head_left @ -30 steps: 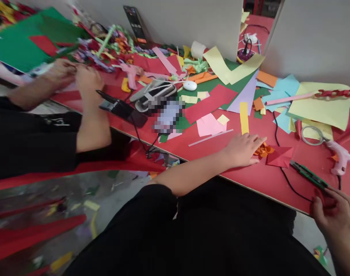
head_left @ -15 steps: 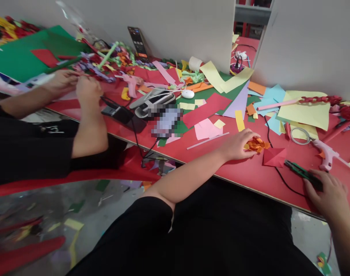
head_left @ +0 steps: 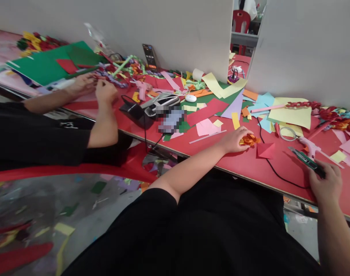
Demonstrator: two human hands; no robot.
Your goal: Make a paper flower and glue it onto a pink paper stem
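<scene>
My left hand (head_left: pixel 235 139) rests on the red table (head_left: pixel 250 165) with its fingers closed around an orange folded paper flower (head_left: pixel 249 140). A small red folded paper (head_left: pixel 265 150) lies just to the right of it. At the table's near edge my right hand (head_left: pixel 324 184) grips the handle of a green utility knife (head_left: pixel 305 160). A black cable (head_left: pixel 271 163) runs across the table between my two hands.
A pink glue gun (head_left: pixel 311 146) and scissors (head_left: pixel 287 133) lie behind the knife. Coloured paper sheets (head_left: pixel 290 115) and scraps cover the table up to white partition walls (head_left: pixel 307 50). At the left a co-worker's hands (head_left: pixel 101 86) work on paper chains, near a black device (head_left: pixel 134 113).
My left hand went from lying flat beside the orange flower to closing on it. My right hand moved from the table's edge onto the green knife. The view has shifted upward.
</scene>
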